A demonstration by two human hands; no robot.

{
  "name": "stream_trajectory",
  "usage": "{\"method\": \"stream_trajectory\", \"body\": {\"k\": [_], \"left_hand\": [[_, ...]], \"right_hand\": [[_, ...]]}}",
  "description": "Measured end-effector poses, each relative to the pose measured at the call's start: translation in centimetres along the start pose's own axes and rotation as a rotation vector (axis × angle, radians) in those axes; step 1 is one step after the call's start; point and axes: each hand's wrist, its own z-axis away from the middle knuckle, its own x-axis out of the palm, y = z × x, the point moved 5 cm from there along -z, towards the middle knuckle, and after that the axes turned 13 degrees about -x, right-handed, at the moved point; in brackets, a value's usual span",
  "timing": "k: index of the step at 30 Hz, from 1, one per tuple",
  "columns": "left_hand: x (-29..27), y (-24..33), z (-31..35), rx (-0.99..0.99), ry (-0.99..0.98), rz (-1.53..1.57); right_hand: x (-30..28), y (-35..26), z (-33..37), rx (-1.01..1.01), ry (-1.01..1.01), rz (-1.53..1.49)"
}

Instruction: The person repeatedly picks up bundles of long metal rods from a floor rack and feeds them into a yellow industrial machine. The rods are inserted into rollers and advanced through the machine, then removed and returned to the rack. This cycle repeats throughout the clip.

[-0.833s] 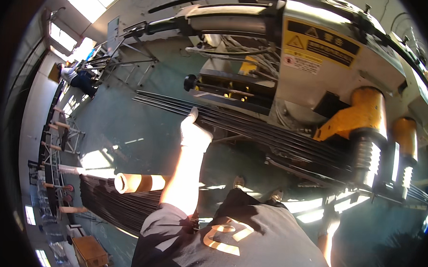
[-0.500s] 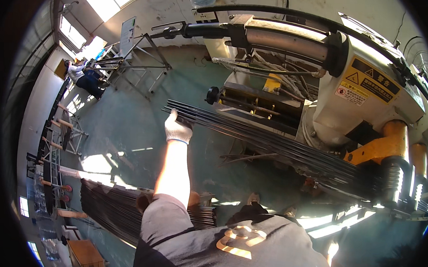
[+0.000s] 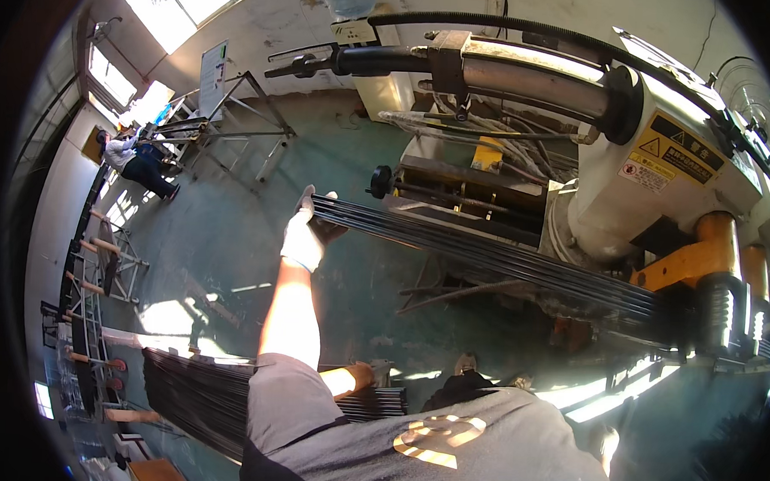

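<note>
My left hand [image 3: 304,239], in a pale work glove, is at the near-left end of a bundle of long thin black rods [image 3: 453,246]. The palm side lies against the rod ends, with the thumb up and the fingers spread below them, not wrapped round. The bundle slants down to the right and passes by the yellow arm [image 3: 689,264] of a large white machine [image 3: 606,199]. My right hand does not show; a small bright patch at the lower right, beside my shirt, is too unclear to name.
Behind the bundle are a machine bed [image 3: 469,193] and a black knob [image 3: 381,182]. A stack of dark rods [image 3: 194,391] lies at lower left by racks with wooden rollers [image 3: 132,416]. Another person [image 3: 135,165] bends over a bench at far left.
My left hand has shifted slightly left and down, from gripping the rods near their tips to resting at their ends. The rod tips, uneven before, now line up.
</note>
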Motion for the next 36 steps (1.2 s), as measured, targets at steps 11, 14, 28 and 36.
{"method": "stream_trajectory", "body": {"k": [11,14,28,36], "left_hand": [[-0.5,-1.3,2.2,0.041,-0.062,-0.045],[1.4,-1.5,1.8,0.045,-0.023,-0.057],[4.1,-19.6,5.2,0.035,0.405,0.428],[22.9,-39.2,8.5,0.121,0.017,-1.207]], "right_hand": [[4.4,-10.4,2.5,-0.015,0.049,0.594],[4.4,-9.7,1.8,-0.020,0.028,0.473],[0.2,-4.6,-9.6,0.131,-0.179,0.475],[-2.9,-6.1,-23.9,-0.376,-0.667,1.121]]}}
